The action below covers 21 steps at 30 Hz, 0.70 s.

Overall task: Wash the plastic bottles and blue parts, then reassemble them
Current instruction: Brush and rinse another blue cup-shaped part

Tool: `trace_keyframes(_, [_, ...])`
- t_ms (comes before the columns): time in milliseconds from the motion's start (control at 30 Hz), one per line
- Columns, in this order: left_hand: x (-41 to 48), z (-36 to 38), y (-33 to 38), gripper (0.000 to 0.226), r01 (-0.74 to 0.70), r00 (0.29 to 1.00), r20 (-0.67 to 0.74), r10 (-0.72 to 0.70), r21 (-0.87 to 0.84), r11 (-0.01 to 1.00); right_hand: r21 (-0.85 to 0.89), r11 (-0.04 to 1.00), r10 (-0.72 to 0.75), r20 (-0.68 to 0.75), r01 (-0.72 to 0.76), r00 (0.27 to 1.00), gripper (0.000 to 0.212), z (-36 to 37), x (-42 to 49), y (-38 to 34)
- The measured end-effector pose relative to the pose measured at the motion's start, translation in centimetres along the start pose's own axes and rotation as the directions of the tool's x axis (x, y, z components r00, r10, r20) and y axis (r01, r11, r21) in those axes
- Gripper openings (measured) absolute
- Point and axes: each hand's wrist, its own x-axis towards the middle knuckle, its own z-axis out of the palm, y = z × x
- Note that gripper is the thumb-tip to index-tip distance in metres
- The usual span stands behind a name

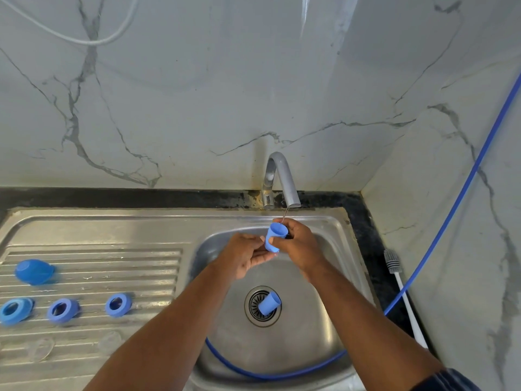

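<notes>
My right hand grips a small blue cup-shaped part under a thin stream from the grey tap. My left hand touches the same part from the left, fingers curled against its lower end. A second blue cup part lies on its side over the drain. On the drainboard to the left sit a blue dome-shaped cap and three blue rings. Two faint clear pieces lie nearer me on the drainboard.
The steel sink basin has a blue hose curling through its front and running up the right wall. A white brush with a grey head leans in the right corner. Marble wall stands close behind the tap.
</notes>
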Motion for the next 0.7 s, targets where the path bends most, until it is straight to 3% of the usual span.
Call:
trace_keyframes(100, [0.4,-0.5,-0.9,0.020,-0.027,0.995,-0.090,0.042,0.155,0.987,-0.200,0.976,-0.104,-0.058,0.090,0.993,0.044,-0.1,-0.3,-0.7])
trace_keyframes(267, [1.5,-1.0,-1.2,0.030,-0.084,0.971,-0.194,0.140,0.272,0.959,-0.326,0.933,-0.184,-0.081,0.148,0.980,0.045,-0.5,-0.1,-1.0])
trace_keyframes(533, [1.6,-1.4,-1.4,0.025,-0.107,0.966,-0.188,0.175,0.328,0.939,-0.300,0.948,-0.130,-0.069,0.104,0.989,0.039,-0.7,-0.4,-1.9])
trace_keyframes(700, [1.2,-1.6,-1.1,0.024,-0.053,0.976,-0.194,0.097,0.223,0.973,-0.219,0.968,-0.179,-0.243,0.126,0.953,0.028,-0.1,-0.9,-2.9])
